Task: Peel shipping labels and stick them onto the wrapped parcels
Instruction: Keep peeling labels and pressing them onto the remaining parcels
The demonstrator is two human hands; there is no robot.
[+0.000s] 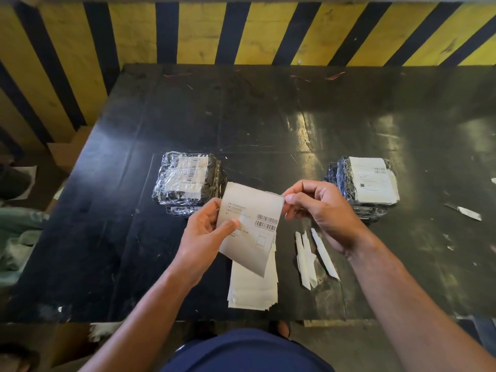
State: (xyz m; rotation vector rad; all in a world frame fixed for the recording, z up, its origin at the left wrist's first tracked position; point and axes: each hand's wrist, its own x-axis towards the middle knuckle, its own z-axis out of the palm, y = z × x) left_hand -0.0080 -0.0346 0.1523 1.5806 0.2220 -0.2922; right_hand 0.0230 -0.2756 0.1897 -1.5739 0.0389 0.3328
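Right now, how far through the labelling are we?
Done: the right parcel stack carries a full label on top. In hand: both hands, left and right, hold one label. Left: the left parcel stack and the label pile beneath.

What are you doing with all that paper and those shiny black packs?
A person is holding one shipping label in both hands above a black table. The left hand grips its side, and the right hand pinches its top corner, likely to peel it. More labels lie stacked underneath. A wrapped parcel stack sits on the left, and another parcel stack on the right already wears a big white label. Peeled strips lie nearby.
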